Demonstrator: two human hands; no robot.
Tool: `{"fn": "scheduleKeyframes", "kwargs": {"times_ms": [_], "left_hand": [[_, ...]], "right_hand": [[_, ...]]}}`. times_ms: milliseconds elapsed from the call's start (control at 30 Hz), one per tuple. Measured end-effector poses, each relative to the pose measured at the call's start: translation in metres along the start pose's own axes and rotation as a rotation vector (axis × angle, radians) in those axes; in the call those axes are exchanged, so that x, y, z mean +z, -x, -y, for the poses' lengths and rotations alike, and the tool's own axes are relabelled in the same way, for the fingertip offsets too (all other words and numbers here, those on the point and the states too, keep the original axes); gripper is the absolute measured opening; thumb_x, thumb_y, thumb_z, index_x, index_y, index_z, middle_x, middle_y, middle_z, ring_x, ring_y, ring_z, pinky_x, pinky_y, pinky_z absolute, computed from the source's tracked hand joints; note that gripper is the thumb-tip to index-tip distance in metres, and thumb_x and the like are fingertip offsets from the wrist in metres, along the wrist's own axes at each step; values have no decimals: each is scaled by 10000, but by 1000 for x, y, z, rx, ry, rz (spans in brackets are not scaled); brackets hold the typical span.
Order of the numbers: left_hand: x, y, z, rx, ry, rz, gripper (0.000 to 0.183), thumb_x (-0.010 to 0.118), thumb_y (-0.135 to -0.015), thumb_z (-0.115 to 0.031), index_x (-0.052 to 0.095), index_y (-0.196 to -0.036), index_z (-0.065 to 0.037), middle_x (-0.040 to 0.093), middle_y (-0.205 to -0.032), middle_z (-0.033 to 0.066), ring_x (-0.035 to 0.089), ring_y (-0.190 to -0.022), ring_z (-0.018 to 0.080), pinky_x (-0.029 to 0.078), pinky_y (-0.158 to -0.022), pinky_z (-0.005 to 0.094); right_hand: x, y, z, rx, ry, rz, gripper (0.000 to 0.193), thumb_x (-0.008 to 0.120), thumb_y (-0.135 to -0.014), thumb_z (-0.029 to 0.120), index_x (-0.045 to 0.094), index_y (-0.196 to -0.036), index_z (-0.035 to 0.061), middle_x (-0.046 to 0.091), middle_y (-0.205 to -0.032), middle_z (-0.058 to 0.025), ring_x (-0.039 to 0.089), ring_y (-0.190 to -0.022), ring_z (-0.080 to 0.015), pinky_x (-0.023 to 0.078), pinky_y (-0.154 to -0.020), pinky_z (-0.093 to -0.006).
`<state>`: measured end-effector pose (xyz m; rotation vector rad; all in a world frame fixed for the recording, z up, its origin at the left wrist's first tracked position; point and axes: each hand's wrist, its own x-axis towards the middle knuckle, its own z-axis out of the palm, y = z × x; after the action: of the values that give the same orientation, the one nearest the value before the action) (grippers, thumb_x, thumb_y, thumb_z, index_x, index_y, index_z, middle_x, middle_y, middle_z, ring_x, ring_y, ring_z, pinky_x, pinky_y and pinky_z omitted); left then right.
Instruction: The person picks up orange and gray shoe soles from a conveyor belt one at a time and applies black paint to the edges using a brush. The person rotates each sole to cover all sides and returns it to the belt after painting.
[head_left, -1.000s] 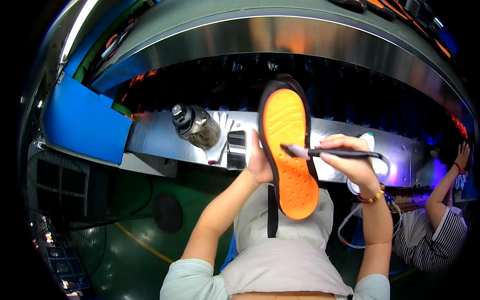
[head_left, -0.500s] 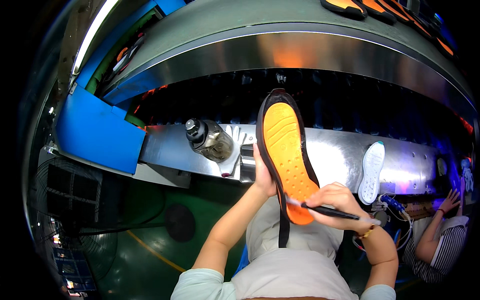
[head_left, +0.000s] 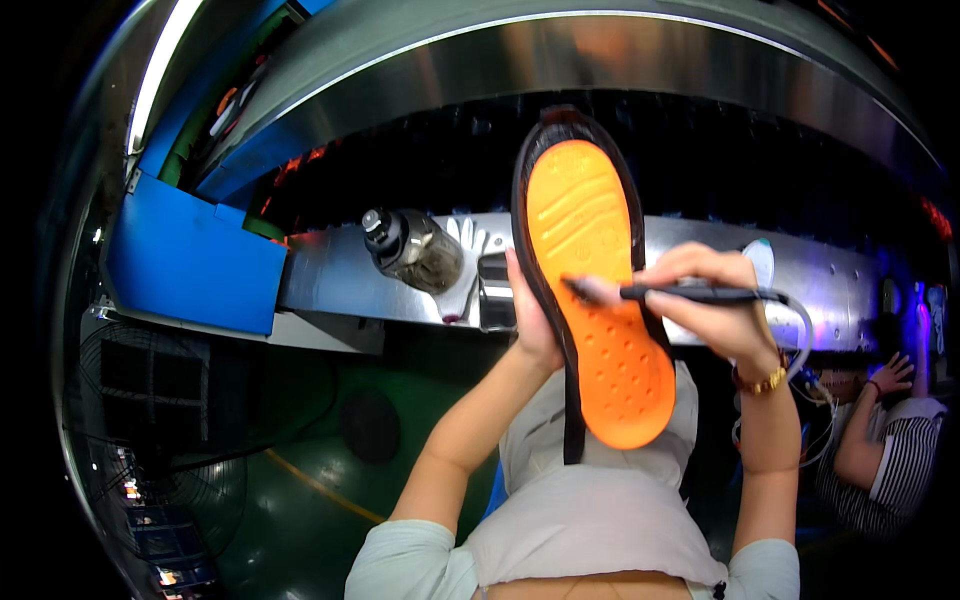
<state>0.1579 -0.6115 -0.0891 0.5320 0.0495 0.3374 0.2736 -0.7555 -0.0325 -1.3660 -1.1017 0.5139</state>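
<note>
My left hand (head_left: 535, 322) grips a shoe sole (head_left: 605, 375) by its left edge and holds it tilted up in front of me. The sole's face is bright orange, with ridges at the far end and small dimples at the near end. A black rim surrounds most of it, and a black strip (head_left: 573, 425) hangs down on its left side. Closed around a black-handled brush (head_left: 650, 293), my right hand (head_left: 715, 300) is over the sole's right side. The bristle tip lies at the sole's middle, slightly blurred. A thin pale tube runs from the handle's rear end.
On the metal ledge (head_left: 330, 275) stand a dark bottle (head_left: 415, 255) and a white glove (head_left: 466, 265). A white sole (head_left: 762, 262) lies partly behind my right hand. Beyond is a conveyor with a steel side (head_left: 600, 55). At right, a co-worker's arm (head_left: 860, 440) shows; a fan is at left.
My right hand has moved up, taking the brush from the sole's lower left edge to its middle. The sole appears larger and turned more squarely toward me. The whole view has shifted slightly.
</note>
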Motion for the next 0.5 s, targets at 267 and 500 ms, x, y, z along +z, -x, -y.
{"fn": "scheduleKeyframes", "kwargs": {"times_ms": [267, 500], "left_hand": [[8, -11, -14, 441, -189, -362, 765, 153, -813, -647, 289, -1293, -66, 394, -1256, 162, 442, -1089, 319, 361, -925, 416], [1, -17, -35, 400, -109, -30, 851, 213, -746, -726, 259, -1311, -91, 374, -1250, 226, 424, -1094, 371, 362, -915, 458]], "right_hand": [[4, 16, -2, -111, -31, 82, 182, 653, -671, -30, 636, -849, 3, 634, -848, -111, 605, -822, -197, 478, -751, -284], [-1, 31, 3, -104, -94, 203, 203, 679, -650, -20, 647, -845, 28, 646, -854, -70, 584, -830, -192, 458, -774, -296]]}}
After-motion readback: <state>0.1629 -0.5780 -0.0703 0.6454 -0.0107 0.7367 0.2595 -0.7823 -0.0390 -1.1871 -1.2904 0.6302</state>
